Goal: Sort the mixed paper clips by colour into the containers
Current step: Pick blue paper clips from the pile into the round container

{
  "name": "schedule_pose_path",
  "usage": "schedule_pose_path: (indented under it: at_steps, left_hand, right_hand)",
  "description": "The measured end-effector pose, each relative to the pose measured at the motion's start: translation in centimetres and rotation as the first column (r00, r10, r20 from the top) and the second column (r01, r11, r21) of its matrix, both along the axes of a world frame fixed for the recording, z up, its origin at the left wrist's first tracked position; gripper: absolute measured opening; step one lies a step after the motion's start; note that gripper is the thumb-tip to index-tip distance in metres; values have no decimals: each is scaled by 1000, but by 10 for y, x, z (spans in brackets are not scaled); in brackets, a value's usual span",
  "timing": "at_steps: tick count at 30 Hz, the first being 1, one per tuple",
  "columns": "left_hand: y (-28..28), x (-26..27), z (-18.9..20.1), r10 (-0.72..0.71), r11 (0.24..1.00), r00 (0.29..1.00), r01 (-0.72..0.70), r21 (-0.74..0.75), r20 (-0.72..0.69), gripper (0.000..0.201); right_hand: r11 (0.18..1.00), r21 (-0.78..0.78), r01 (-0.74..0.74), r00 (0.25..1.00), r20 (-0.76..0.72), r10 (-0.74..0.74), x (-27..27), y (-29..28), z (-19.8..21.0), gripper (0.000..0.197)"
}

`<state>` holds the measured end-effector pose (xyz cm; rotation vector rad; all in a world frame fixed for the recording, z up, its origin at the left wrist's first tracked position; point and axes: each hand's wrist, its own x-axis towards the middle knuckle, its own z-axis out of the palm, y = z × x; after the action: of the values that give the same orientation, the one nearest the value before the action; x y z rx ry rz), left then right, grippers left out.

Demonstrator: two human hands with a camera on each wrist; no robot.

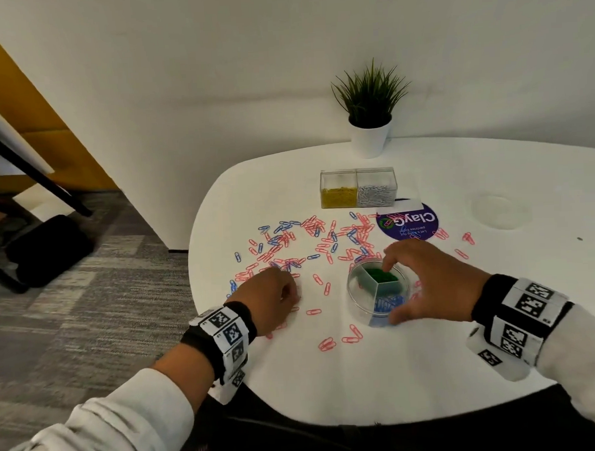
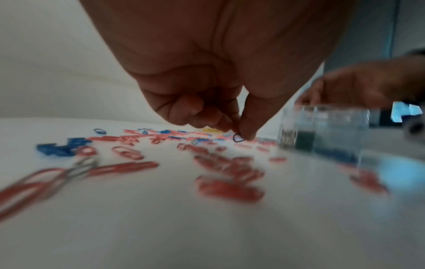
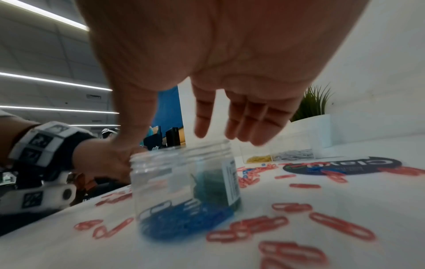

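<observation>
Even indoor light; wrist views blurred, edges warped

On the table (image 1: 432,373), a round divided jar (image 1: 357,289) stands near the front edge, right of centre; loose paper clips (image 1: 310,241) lie scattered behind it and to its left, with a few just before it; the left hand (image 1: 270,299) sits among the clips left of the jar, the right hand (image 1: 428,281) over its right side; a two-compartment box (image 1: 358,188) stands behind the scatter, a round sticker (image 1: 408,222) just right of it; a potted plant (image 1: 370,120) stands behind the box at the far edge.
</observation>
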<state>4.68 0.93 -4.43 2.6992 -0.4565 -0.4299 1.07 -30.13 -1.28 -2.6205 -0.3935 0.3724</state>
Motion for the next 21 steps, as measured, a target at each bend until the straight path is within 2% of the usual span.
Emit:
schedule_pose_path:
  at_steps: [2,3,6,8,12,15,17,19,21]
  left_hand:
    - [-6,1,8,42,990,999,-37,-137,35,11]
    - [-13,0,14,65,974,997,-56,-217,37,11]
    - [-42,-9,32,65,911,998,-54,-408,12,11]
    - [-60,-18,41,20,878,1000,-28,-478,-22,9]
    - [-79,-33,44,-91,895,996,86,-439,10,6]
    - [-79,-39,47,-130,887,991,107,-450,-20,8]
    - [-72,-37,52,-98,861,993,52,-506,-65,8]
    - [-54,-25,55,-8,867,1000,-1,-499,-14,7]
    - [-24,-6,54,75,943,993,-42,-330,87,5]
  right_hand:
    - [999,45,18,997,-80,-14,-5,5,-3,102]
    - [998,59,21,995,-98,-15,-7,7,-5,110]
    - [997,76,23,996,-90,-16,-8,11,-7,120]
    - [995,98,18,997,-81,-11,-11,14,-3,125]
    - [990,139,-6,999,-51,13,-23,21,6,132]
    - [994,104,-36,999,-23,39,-30,21,8,132]
    - [995,81,-50,999,-16,52,-32,15,8,129]
    - [997,51,-56,998,-24,58,-34,4,9,125]
    - [998,12,-66,996,-55,67,-36,-9,11,123]
